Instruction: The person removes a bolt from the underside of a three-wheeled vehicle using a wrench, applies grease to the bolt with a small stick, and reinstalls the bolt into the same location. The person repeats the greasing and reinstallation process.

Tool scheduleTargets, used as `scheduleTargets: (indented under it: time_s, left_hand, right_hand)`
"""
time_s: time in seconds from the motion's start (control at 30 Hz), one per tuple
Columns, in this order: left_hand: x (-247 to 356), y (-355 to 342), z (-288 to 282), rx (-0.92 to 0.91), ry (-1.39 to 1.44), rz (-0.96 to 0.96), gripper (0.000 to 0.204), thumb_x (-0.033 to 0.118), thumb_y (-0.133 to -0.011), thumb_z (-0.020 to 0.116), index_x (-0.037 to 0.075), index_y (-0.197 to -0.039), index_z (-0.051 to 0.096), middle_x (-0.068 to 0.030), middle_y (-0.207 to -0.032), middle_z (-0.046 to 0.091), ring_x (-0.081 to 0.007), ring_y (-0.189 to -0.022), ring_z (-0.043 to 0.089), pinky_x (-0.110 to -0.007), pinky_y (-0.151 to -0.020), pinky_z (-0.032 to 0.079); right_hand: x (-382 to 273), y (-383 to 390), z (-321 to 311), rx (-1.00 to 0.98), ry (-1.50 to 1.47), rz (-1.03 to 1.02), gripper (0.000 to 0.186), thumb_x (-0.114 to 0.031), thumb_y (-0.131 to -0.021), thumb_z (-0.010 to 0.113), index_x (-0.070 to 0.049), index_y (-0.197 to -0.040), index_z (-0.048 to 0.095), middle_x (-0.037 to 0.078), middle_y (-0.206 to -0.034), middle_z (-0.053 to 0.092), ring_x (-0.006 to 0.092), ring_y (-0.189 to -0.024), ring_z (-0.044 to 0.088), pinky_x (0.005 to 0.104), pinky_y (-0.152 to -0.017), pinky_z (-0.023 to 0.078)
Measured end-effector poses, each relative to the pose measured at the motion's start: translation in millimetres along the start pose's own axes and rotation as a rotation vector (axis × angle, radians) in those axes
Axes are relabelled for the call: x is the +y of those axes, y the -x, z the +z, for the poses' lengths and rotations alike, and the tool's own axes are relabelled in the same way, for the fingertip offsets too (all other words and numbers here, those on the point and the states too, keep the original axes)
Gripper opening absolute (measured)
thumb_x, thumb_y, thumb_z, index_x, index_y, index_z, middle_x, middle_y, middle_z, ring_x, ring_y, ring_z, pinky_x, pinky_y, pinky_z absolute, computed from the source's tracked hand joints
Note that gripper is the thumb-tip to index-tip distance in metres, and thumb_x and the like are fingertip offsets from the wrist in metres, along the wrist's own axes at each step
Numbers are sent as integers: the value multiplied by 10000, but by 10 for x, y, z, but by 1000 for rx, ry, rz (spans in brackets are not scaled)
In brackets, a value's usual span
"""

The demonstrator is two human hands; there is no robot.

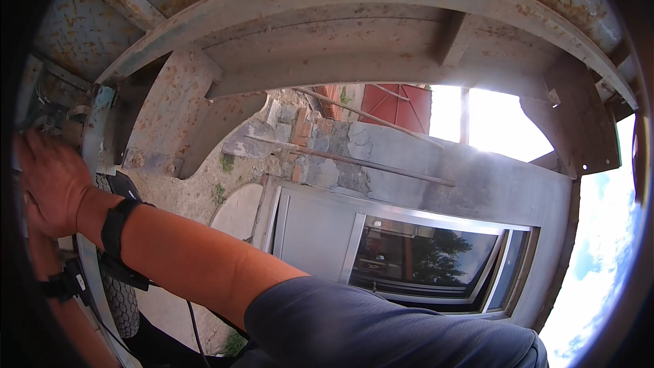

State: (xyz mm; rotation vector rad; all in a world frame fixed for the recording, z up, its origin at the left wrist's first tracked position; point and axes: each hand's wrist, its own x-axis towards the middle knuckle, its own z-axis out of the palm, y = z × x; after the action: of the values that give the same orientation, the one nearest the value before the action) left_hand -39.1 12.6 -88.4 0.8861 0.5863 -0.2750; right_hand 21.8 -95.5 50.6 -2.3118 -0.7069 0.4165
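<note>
Overhead | right hand grip: fingers spread flat on rusty metal frame | left hand hidden

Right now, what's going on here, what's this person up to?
A person is reaching across to the far left under a rusty metal frame. The right hand, with a black strap at its wrist, rests against a pale metal bar beside some tangled wires. The left hand is barely in view at the picture's left edge, so what it holds is unclear. A tyre sits just below, and a building's window lies behind.
</note>
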Motion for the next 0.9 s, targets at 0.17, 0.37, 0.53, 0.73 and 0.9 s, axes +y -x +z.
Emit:
scheduleTargets:
  time_s: [0.17,0.37,0.53,0.73,0.9]
  left_hand:
    - [-19,1,-7,1,1,-1,346,45,-973,603,-18,-1309,551,-71,-1235,628,-148,-1088,609,-321,-910,529]
    - [-29,15,-24,3,0,3,342,45,-975,600,-19,-1307,552,-70,-1234,628,-147,-1088,608,-321,-911,528]
    - [-12,23,-1,-2,2,10,339,45,-976,597,-19,-1305,552,-69,-1234,628,-147,-1087,608,-321,-911,528]
    - [-32,35,-47,4,4,14,335,45,-978,594,-19,-1304,553,-69,-1233,628,-146,-1086,607,-322,-911,527]
    - [-40,64,-58,6,6,10,332,46,-979,592,-19,-1302,554,-68,-1233,628,-146,-1085,607,-322,-911,527]
  right_hand:
    - [16,6,41,9,-12,7,831,-192,-656,626,185,-1357,386,350,-1274,489,458,-1169,512,480,-1004,433]
    - [-7,-8,27,10,-20,5,807,-192,-649,627,180,-1331,408,337,-1253,494,455,-1175,510,485,-1003,432]
    - [-18,-18,20,11,0,1,801,-189,-648,627,176,-1328,413,328,-1259,495,456,-1172,509,486,-1007,427]
    - [-39,-17,-31,-28,25,-21,638,-209,-664,615,146,-1189,543,311,-1284,490,432,-1197,475,474,-984,434]
    - [-62,-19,-118,-68,76,-61,591,-215,-676,610,137,-1149,567,308,-1272,491,427,-1190,472,475,-960,442]
